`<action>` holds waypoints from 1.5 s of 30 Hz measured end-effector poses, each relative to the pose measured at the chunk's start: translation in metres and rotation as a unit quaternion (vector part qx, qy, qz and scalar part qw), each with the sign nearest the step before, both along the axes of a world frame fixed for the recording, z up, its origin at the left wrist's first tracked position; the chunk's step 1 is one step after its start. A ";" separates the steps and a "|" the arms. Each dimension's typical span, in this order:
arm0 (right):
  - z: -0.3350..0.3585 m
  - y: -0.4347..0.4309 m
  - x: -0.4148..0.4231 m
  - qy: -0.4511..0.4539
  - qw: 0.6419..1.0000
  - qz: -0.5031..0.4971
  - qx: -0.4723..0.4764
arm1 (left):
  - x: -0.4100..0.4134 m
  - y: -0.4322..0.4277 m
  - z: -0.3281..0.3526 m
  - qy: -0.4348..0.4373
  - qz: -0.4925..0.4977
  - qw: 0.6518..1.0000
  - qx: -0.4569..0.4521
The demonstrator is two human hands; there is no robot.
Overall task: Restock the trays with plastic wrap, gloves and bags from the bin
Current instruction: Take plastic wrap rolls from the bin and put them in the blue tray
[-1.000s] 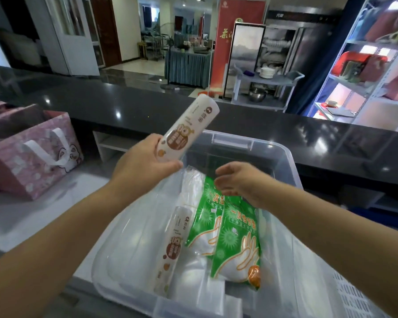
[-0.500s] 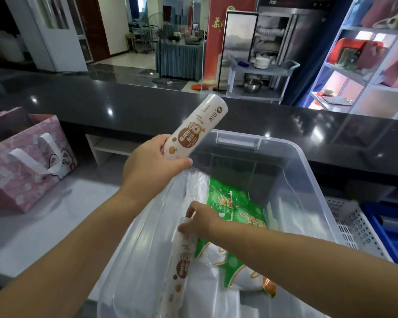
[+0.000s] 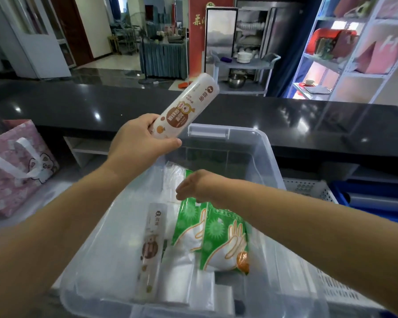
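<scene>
**While L hand holds a roll up, R hand hangs over the bin**

Where the clear bin [image 3: 268, 154] sits below the black counter [image 3: 296, 120], L hand [image 3: 140, 143] is above its far-left corner; fingers and thumb are wrapped round the lower end of a roll [image 3: 186, 106], which tilts up and to the right, clear of the bin. The roll's label is brown w/ a cartoon bear and small orange fruit icons; there is a dark round logo plus Chinese chars near the top end, all upside down from here and too small to read for sure.

R hand [image 3: 193, 187] is inside the bin, over the top edge of the green glove packs [image 3: 218, 237]; fingers droop loosely, gripping nothing; contact w/ the packs can't be told (blur). The packs show white hand outlines, spiky germ shapes and an orange badge at the lower corner; text unreadable. A 2nd roll [image 3: 151, 246], same label, lies just left of them; clear bags [image 3: 182, 288] lie flat underneath.

Right of the bin are a white perforated tray [image 3: 308, 189] and a blue tray [image 3: 377, 198]. At left is a pink gift bag [image 3: 21, 171] w/ a cartoon animal; at back, a red banner [image 3: 199, 31] w/ yellow "茶".
</scene>
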State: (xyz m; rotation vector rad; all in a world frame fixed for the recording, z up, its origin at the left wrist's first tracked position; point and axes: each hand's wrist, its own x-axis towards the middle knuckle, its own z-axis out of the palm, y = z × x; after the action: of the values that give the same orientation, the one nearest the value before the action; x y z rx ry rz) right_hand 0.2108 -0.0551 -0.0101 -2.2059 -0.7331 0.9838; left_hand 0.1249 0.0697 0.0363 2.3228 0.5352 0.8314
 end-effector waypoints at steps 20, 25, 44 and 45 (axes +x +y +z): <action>-0.064 0.041 -0.015 -0.009 0.996 0.089 -0.024 | -0.070 0.001 -0.013 0.001 0.117 0.993 0.008; -0.079 0.066 -0.023 -0.004 0.998 0.046 -0.034 | -0.076 0.020 -0.023 -0.003 0.098 0.995 0.001; 0.080 -0.140 0.066 0.146 0.941 -0.082 0.296 | 0.010 -0.039 0.021 0.015 -0.047 0.998 0.026; 0.082 -0.166 0.074 0.145 0.932 -0.104 0.316 | 0.021 -0.052 0.025 0.016 -0.059 0.998 0.026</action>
State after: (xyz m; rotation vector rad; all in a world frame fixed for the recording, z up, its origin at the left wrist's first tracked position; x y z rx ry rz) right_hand 0.2844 -0.2207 0.0717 -1.5023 -0.5620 0.7983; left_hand 0.1458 0.0179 0.0611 2.3924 0.3901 0.7628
